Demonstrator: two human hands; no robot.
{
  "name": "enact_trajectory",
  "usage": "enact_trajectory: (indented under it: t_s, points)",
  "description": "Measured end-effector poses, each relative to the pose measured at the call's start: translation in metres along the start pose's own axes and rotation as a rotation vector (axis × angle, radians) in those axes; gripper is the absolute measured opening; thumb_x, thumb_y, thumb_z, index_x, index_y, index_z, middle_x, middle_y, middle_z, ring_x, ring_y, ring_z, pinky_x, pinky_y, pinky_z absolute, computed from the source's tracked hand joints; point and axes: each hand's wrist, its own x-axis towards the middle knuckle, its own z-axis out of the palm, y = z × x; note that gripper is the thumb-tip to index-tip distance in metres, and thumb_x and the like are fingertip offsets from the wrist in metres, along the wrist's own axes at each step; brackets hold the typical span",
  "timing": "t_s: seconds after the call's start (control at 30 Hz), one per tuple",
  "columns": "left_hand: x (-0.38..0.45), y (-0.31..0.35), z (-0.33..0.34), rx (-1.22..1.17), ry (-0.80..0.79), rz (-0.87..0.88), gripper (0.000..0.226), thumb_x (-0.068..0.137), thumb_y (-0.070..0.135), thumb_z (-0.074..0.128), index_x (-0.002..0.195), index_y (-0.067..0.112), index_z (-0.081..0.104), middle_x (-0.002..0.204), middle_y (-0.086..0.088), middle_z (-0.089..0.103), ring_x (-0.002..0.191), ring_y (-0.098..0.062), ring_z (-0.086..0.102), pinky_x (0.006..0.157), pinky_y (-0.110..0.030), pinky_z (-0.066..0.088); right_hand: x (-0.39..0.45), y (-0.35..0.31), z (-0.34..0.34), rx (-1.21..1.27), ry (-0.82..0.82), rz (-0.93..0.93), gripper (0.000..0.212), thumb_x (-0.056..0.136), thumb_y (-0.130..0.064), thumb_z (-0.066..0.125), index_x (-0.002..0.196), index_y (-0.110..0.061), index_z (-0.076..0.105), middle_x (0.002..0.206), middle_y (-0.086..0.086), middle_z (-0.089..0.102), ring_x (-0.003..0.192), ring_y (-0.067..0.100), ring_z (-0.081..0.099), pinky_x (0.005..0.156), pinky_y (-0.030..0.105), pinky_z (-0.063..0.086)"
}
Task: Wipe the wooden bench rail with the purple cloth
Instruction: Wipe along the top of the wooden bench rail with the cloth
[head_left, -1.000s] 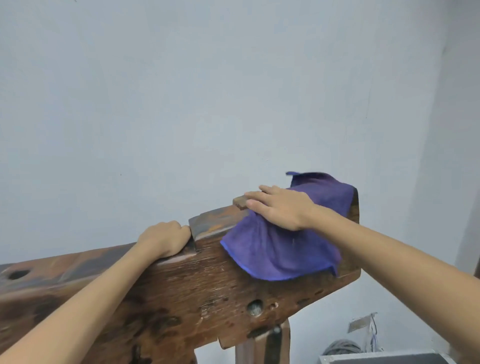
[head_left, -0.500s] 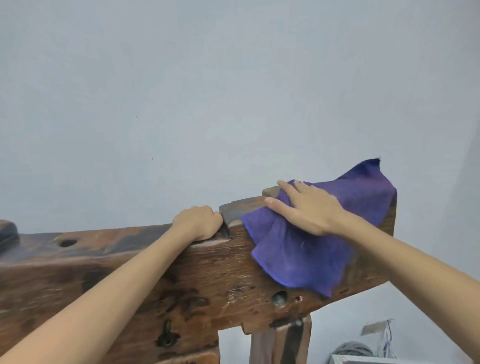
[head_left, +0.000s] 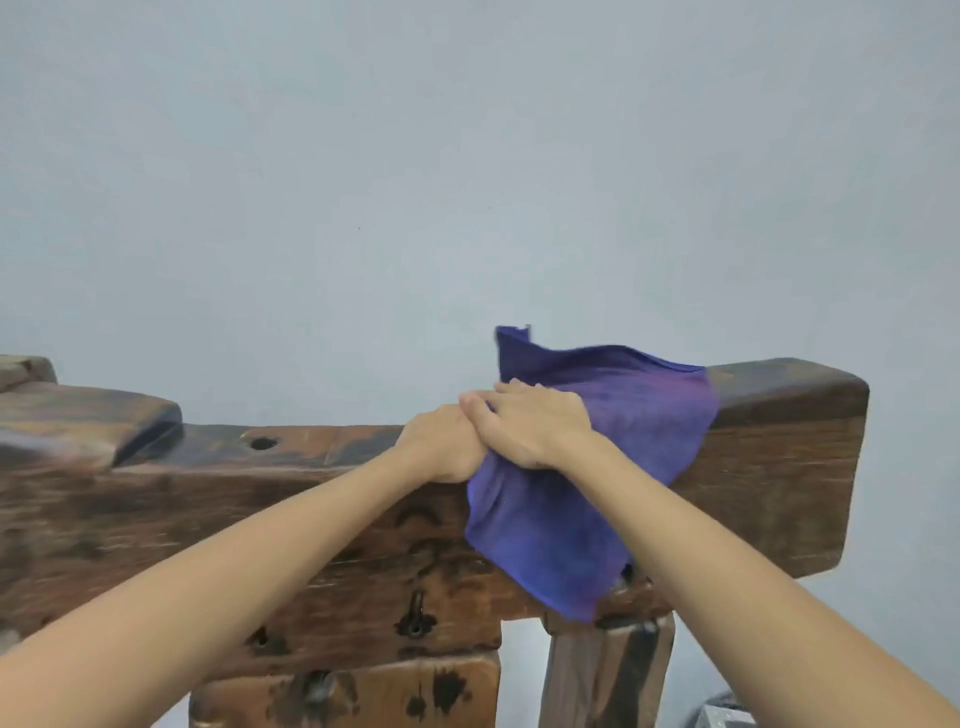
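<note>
The right grip (head_left: 530, 428) lies flat, fingers spread, pressing the purple cloth (head_left: 587, 467) onto the wooden bench rail (head_left: 332, 504). Touching it on its left, the left grip (head_left: 441, 441) curls closed over the rail's top edge. Rightward, bare rail runs to its squared end (head_left: 826, 467); below stands a leg (head_left: 602, 675); beyond, the plain wall (head_left: 467, 182).

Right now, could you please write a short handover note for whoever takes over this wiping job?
Right hand: flat on the purple cloth, pressing it onto the top of the wooden bench rail.
Left hand: closed on the rail's top edge, touching the right hand.
Cloth: draped over the rail, hanging down its front face.
Done: cannot tell how much is wiped.
Left: probably the rail's left stretch and far right end.
</note>
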Motion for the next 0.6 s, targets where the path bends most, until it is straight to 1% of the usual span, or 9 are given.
enact_trajectory:
  t_s: [0.07,0.1,0.17,0.23,0.27,0.37,0.47,0.53,0.6]
  points:
    - [-0.021,-0.024,-0.006,0.066,0.092,0.024,0.041,0.098,0.030,0.030,0.131,0.020,0.053,0.128,-0.009,0.063,0.116,-0.034,0.060,0.093,-0.044,0.049,0.008,0.012,-0.011,0.015,-0.120,-0.091,0.065,0.094,-0.070,0.019,0.152,-0.045,0.037,0.163,-0.006,0.037,0.151,0.022,0.031,0.116,0.047,0.024]
    - [-0.034,-0.041,-0.009,0.112,0.140,0.047,0.041,0.099,0.034,0.027,0.127,0.021,0.054,0.123,-0.008,0.065,0.113,-0.033,0.061,0.091,-0.044,0.049,0.013,0.025,-0.019,0.005,-0.166,-0.047,0.069,0.094,-0.071,0.021,0.154,-0.041,0.035,0.165,-0.004,0.034,0.152,0.023,0.029,0.119,0.048,0.023]
    - [-0.066,-0.087,-0.019,0.221,0.192,0.048,0.047,0.097,0.043,0.018,0.114,0.022,0.056,0.107,-0.007,0.067,0.102,-0.032,0.064,0.084,-0.042,0.049,0.026,0.043,-0.025,-0.110,-0.186,0.146,0.076,0.091,-0.072,0.018,0.154,-0.034,0.039,0.164,0.004,0.034,0.151,0.030,0.028,0.120,0.051,0.020]
    - [-0.091,-0.127,-0.034,0.341,0.237,-0.064,0.053,0.093,0.052,0.014,0.096,0.023,0.058,0.093,-0.005,0.068,0.094,-0.028,0.063,0.077,-0.038,0.044,0.032,0.033,-0.021,-0.220,-0.163,0.309,0.079,0.090,-0.070,0.017,0.148,-0.028,0.048,0.161,0.007,0.040,0.149,0.032,0.031,0.120,0.048,0.021]
    - [-0.103,-0.143,-0.041,0.386,0.259,-0.139,0.054,0.091,0.056,0.016,0.089,0.023,0.059,0.089,-0.005,0.068,0.090,-0.027,0.062,0.074,-0.036,0.042,0.034,0.007,-0.014,-0.227,-0.179,0.305,0.077,0.091,-0.068,0.019,0.146,-0.026,0.052,0.160,0.007,0.043,0.147,0.032,0.035,0.118,0.046,0.024]
    - [-0.109,-0.153,-0.046,0.371,0.249,-0.255,0.054,0.090,0.059,0.026,0.086,0.019,0.063,0.090,-0.009,0.069,0.084,-0.030,0.063,0.067,-0.035,0.042,0.037,-0.089,0.013,-0.015,-0.220,0.073,0.070,0.098,-0.061,0.021,0.147,-0.022,0.051,0.159,0.007,0.044,0.145,0.030,0.041,0.115,0.044,0.029]
    - [-0.106,-0.151,-0.045,0.344,0.195,-0.276,0.049,0.092,0.050,0.027,0.102,0.019,0.063,0.108,-0.011,0.070,0.102,-0.035,0.065,0.078,-0.039,0.045,0.021,-0.165,0.030,0.218,-0.221,-0.230,0.061,0.101,-0.054,0.019,0.140,-0.026,0.057,0.151,0.003,0.054,0.138,0.029,0.047,0.113,0.044,0.031]
    - [-0.119,-0.162,-0.054,0.421,0.166,-0.234,0.053,0.089,0.048,0.022,0.108,0.022,0.064,0.115,-0.009,0.070,0.116,-0.032,0.060,0.090,-0.041,0.045,0.010,-0.164,0.034,0.317,-0.214,-0.396,0.055,0.101,-0.055,0.024,0.144,-0.034,0.051,0.153,-0.007,0.052,0.143,0.021,0.043,0.118,0.042,0.027]
    - [-0.140,-0.187,-0.074,0.566,0.187,-0.228,0.060,0.091,0.052,0.020,0.108,0.023,0.069,0.122,-0.008,0.069,0.135,-0.029,0.047,0.108,-0.046,0.036,0.010,-0.130,0.028,0.399,-0.199,-0.375,0.060,0.104,-0.054,0.031,0.157,-0.028,0.034,0.163,-0.005,0.036,0.151,0.018,0.030,0.124,0.036,0.017]
